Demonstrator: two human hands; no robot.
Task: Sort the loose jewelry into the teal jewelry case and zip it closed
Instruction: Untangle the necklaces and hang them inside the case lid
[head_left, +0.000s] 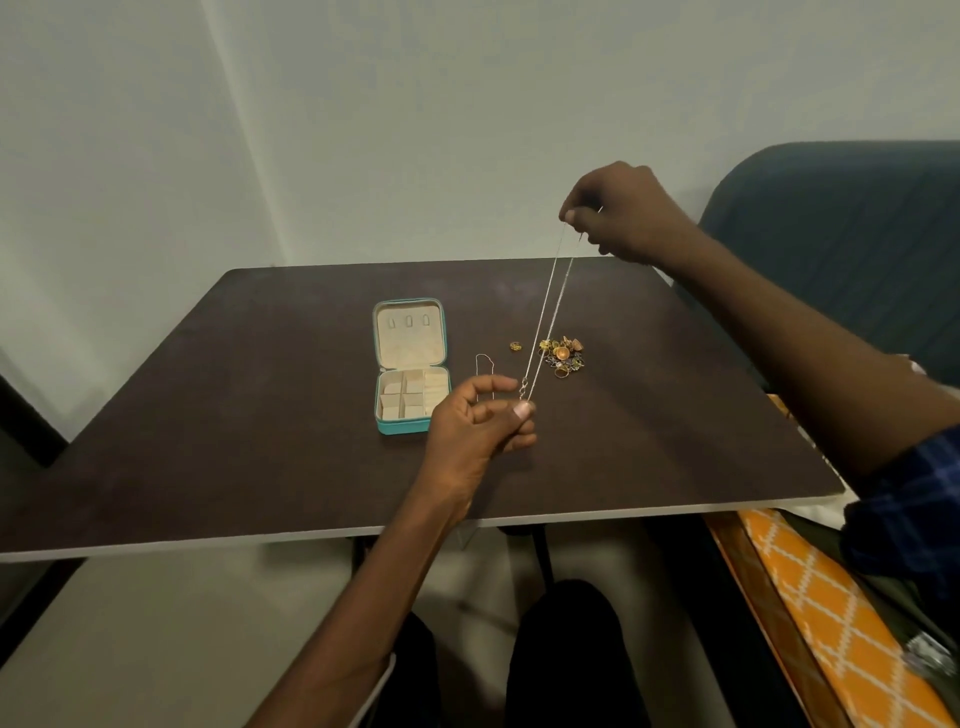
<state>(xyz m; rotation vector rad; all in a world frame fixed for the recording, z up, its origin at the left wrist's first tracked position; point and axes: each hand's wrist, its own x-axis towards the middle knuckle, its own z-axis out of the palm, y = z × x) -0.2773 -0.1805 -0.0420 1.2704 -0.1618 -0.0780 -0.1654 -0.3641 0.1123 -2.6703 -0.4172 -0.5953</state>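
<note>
The teal jewelry case (402, 426) lies open on the dark table (260, 415), its cream lid flat behind a tray of small compartments. A thin silver chain (550, 306) is stretched in the air between my hands. My right hand (623, 213) pinches its top end high above the table's far edge. My left hand (480, 421) pinches its lower end by the clasp, just right of the case. A pile of gold and orange jewelry (562, 354) lies right of the case. One small gold piece (515, 346) sits apart, and a second thin chain (484, 366) lies beside the case.
A dark blue sofa (857, 249) stands behind the table at the right. An orange patterned cushion (831, 623) lies at the lower right by the table's front corner. My legs show under the table's front edge.
</note>
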